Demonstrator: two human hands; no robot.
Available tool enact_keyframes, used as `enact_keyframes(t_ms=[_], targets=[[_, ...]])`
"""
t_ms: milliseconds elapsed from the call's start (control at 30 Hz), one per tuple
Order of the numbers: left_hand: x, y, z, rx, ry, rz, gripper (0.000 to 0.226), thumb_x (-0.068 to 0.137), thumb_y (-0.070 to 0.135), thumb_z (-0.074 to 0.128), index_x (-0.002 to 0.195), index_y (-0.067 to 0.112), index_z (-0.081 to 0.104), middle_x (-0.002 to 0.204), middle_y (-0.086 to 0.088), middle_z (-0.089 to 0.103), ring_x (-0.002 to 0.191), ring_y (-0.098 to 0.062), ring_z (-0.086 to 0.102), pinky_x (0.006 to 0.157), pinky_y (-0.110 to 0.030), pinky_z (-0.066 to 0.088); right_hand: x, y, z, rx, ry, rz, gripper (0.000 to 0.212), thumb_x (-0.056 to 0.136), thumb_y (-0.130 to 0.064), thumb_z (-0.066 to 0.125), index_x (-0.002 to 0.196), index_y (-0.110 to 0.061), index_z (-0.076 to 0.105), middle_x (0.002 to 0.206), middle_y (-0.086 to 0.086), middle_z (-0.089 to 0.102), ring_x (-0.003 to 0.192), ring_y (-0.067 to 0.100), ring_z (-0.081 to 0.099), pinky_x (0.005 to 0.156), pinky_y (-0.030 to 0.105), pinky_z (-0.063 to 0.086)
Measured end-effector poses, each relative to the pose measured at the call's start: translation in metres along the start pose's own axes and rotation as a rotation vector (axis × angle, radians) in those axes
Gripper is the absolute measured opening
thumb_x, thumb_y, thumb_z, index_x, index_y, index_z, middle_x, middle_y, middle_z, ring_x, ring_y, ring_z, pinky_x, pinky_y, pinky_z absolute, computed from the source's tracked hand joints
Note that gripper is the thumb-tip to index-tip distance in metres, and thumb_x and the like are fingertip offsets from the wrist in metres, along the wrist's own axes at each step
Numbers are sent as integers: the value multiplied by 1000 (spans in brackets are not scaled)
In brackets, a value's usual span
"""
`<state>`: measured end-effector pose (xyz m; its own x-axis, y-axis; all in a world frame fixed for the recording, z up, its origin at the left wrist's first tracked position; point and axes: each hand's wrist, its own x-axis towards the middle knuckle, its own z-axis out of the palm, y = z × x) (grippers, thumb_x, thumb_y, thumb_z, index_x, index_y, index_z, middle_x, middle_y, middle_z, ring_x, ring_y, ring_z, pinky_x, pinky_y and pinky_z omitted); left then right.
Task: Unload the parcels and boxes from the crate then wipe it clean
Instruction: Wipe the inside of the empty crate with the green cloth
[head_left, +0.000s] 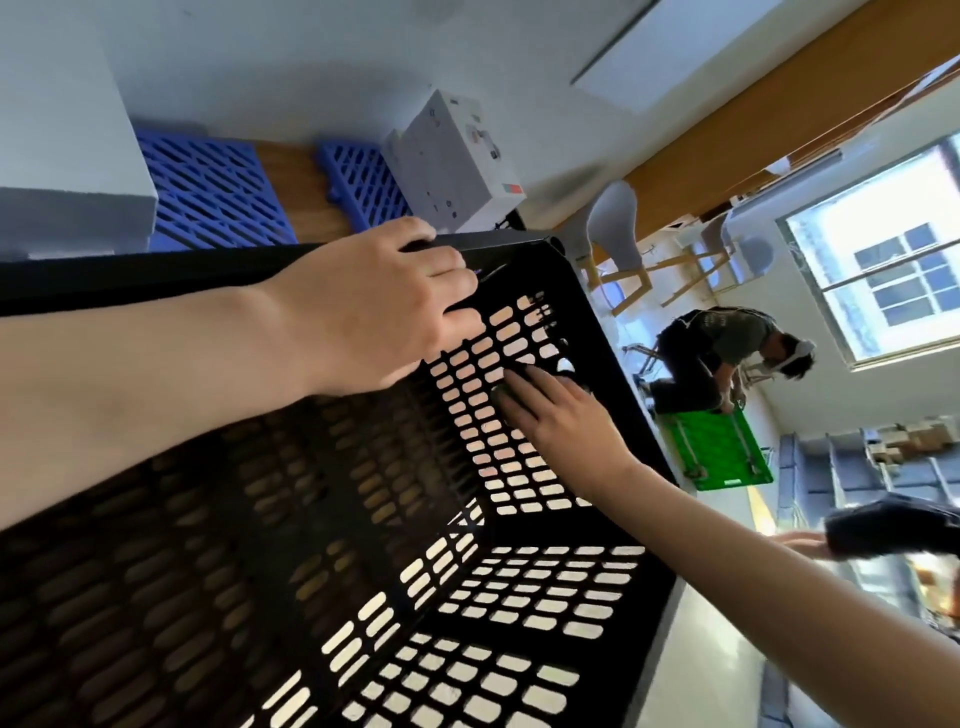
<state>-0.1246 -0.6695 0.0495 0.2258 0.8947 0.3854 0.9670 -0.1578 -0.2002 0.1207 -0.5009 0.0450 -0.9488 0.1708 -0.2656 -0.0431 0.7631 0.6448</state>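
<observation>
The black slotted crate (322, 545) fills the near left. Its far rim is set just beside a white box (457, 156) stood on blue slatted pallets (208, 192), and open floor is seen past its right edge. The far rim is gripped by the left hand (374, 306), fingers curled over the edge, while the right hand (556, 415) is laid flat, fingers straight, against the inner wall near the far right corner.

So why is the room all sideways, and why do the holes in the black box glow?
Head view: the camera is tilted, so the room leans; bright floor shows through slots in the crate; the window is washed out white.
</observation>
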Motion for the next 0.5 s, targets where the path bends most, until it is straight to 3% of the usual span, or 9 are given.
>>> enact_keyframes(t_ms=[133, 267, 367, 500], targets=[[0, 2, 1, 3, -45, -28, 38, 93, 30, 45, 129, 20, 50, 136, -7, 51, 131, -27, 45, 112, -46, 30, -17, 9, -1, 51, -13, 13, 54, 82, -10, 67, 135, -11, 54, 142, 11, 50, 130, 32, 48, 103, 44, 44], [3, 1, 4, 13, -48, -18, 36, 95, 28, 40, 130, 19, 46, 135, -8, 48, 130, -28, 43, 111, -47, 29, 3, -32, 38, 73, -107, -124, 42, 74, -19, 78, 115, -17, 71, 126, 6, 64, 115, 26, 62, 92, 37, 53], [6, -1, 8, 3, -15, -27, 36, 92, 24, 36, 125, 18, 48, 130, -9, 51, 124, -29, 48, 107, -48, 33, 26, -63, 64, 66, -155, -219, 25, 80, -21, 63, 101, -23, 76, 115, 2, 70, 105, 22, 67, 83, 30, 55], [3, -1, 9, -13, -4, -32, 35, 92, 29, 41, 123, 19, 50, 127, -7, 52, 123, -28, 48, 106, -47, 34, 29, -58, 54, 35, -192, -258, 29, 74, -32, 72, 103, -29, 75, 116, -2, 69, 107, 19, 66, 83, 27, 54]])
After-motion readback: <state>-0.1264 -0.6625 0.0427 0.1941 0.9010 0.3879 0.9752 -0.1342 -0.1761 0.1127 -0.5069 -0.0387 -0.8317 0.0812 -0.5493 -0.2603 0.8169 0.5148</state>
